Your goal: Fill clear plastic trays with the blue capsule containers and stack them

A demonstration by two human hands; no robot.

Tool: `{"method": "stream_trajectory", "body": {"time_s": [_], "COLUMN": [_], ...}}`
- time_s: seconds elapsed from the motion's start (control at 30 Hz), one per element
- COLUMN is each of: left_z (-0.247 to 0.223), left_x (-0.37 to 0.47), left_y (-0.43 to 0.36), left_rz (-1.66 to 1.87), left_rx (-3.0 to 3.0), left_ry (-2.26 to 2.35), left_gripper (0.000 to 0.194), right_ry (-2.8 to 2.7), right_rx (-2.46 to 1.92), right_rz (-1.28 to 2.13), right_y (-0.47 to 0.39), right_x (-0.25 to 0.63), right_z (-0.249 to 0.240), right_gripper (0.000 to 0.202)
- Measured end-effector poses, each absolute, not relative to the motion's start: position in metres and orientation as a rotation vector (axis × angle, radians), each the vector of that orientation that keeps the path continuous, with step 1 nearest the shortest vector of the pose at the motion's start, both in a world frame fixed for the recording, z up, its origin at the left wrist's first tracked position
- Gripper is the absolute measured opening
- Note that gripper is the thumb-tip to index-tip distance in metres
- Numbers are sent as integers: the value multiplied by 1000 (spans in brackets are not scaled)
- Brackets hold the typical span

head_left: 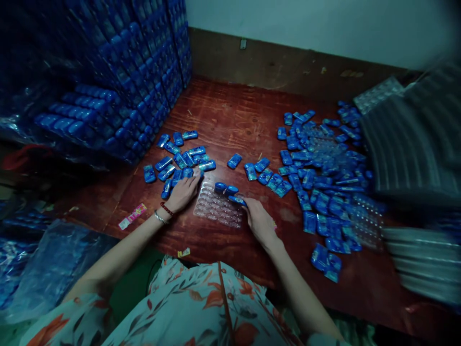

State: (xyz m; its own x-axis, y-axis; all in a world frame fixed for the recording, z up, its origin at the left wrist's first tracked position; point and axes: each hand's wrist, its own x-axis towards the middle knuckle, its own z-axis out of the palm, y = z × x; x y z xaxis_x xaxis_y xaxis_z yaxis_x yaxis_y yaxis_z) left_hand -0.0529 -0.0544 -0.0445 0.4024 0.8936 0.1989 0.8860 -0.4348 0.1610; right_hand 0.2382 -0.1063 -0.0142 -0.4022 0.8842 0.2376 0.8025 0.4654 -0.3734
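Observation:
In front of me a clear plastic tray [218, 209] with rows of moulded cups lies on the table. Two small blue plastic cases [225, 188] stand side by side at its far edge. My right hand [262, 223] is closed at the tray's right side, its fingertips pinching another small blue case [236, 200] over the cups. At the tray's upper left corner is my left hand [183, 193], fingers bent together around what looks like a blue case, mostly hidden. Just beyond it lies a loose group of blue cases [166, 172].
A large heap of blue cases [324, 178] covers the table's right side, with clear trays among them. Stacked trays [406, 139] rise at the far right. Wrapped blue stacks [144, 81] stand at the left. A pink label [132, 216] lies near the front edge.

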Motion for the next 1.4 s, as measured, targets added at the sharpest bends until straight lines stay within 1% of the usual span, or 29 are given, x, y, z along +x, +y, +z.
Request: {"method": "stream_trajectory", "body": {"time_s": [0.1,0.17,0.23,0.3,0.33,0.4,0.47,0.53,0.63,0.7,0.8,0.9,1.03,1.13,1.23,1.4], "left_z": [-47,-48,-47,-46,-45,-45,-44,-41,-30,-23,-20,-29,-39,-31,-15,0], "left_x": [-59,-59,-54,-48,-45,-42,-43,-46,-46,-38,-19,-6,-8,-16,-19,-10], "left_y": [-62,-71,-80,-85,-85,-83,-80,-80,-93,-106,-119,-113,-92,-80,-73,-67], "left_rz": [621,722,702,597,549,525,646,875,1143,1195,1182,1182,1086,917,703,384], "left_rx": [2453,2368,2338,2325,2302,2216,2098,1985,1875,1869,1941,2020,2153,2368,2529,2629], "left_ry": [1716,1778,1850,1916,1947,1982,1973,1912,1825,1779,1658,1576,1505,1307,1123,1134], "left_gripper": [44,43,41,45,46,39,29,23,22,23,25,24,27,31,30,31], "right_ry": [-2537,-2646,-2709,-2726,-2713,-2638,-2529,-2425,-2318,-2252,-2161,-2172,-2340,-2472,-2607,-2755], "right_rx": [-1460,-1502,-1524,-1488,-1454,-1397,-1366,-1343,-1322,-1320,-1312,-1287,-1206,-1143,-1118,-1121], "right_rz": [225,201,188,194,209,274,376,472,559,574,579,548,380,222,143,161], "right_y": [-94,-90,-87,-84,-83,-80,-79,-79,-82,-84,-88,-89,-88,-83,-76,-66], "right_x": [235,229,222,219,219,221,225,229,229,226,220,217,220,221,218,203], "right_z": [-1,7,12,12,11,8,5,3,-1,-5,-12,-17,-20,-14,-1,16], "right_gripper": [45,48,49,49,47,38,31,29,31,33,34,33,37,38,36,30]}}
